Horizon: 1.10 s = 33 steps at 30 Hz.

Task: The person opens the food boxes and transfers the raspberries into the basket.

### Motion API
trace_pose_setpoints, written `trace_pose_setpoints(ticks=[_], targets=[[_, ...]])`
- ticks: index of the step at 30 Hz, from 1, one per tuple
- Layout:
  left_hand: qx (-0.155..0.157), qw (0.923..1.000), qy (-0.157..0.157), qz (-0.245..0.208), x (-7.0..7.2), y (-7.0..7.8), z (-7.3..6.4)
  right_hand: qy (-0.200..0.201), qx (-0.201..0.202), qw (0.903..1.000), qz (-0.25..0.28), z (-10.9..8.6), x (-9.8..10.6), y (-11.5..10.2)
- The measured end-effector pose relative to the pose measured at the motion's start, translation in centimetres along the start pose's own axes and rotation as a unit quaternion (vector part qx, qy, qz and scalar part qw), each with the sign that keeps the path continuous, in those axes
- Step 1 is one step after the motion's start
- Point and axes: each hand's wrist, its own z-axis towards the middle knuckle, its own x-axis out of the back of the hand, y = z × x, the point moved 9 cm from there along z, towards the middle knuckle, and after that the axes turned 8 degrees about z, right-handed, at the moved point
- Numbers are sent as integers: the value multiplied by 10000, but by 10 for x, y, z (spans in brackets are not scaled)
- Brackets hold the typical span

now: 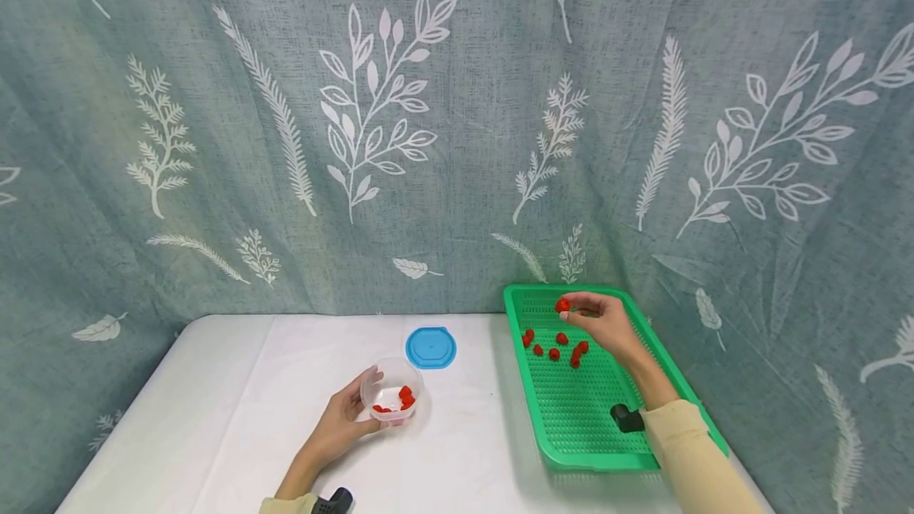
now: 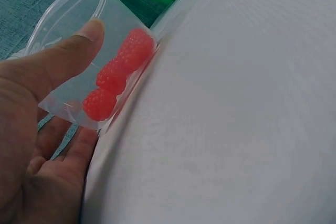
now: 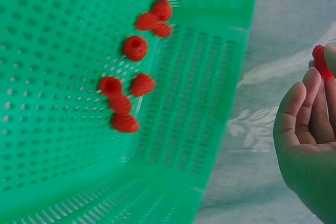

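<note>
My left hand (image 1: 341, 427) grips a clear plastic cup (image 2: 73, 11) on the white table, thumb on the near side and fingers behind it. Several red raspberries (image 2: 111, 74) lie at the bottom of the cup. Over the far part of a green basket (image 1: 543, 435), my right hand (image 1: 605, 322) pinches one raspberry (image 1: 562, 305) between thumb and fingertips. In the right wrist view that raspberry (image 3: 321, 61) shows at the frame's right edge. More raspberries (image 3: 135, 48) lie scattered on the basket's perforated floor below the hand.
A round blue lid (image 1: 432, 347) lies on the white table (image 1: 214, 403) just behind the cup. The basket stands at the table's right side, its walls rising around the berries. A grey-green leaf-patterned curtain (image 1: 457, 141) hangs behind the table and along its sides.
</note>
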Motion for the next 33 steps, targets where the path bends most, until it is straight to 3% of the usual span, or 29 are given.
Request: trace_pose_setpoints(ticks=[7, 17, 25, 33], targets=[[5, 10000, 18, 19, 2, -1, 1, 33, -232, 9997, -8, 13, 2, 27], [-7, 10000, -39, 3, -1, 0, -1, -215, -387, 9987, -247, 23, -4, 53], [56, 10000, 5, -30, 2, -1, -1, -467, -595, 9953, -602, 34, -25, 74], [22, 10000, -16, -90, 2, -1, 0, -974, -556, 9880, -1065, 39, -50, 79]])
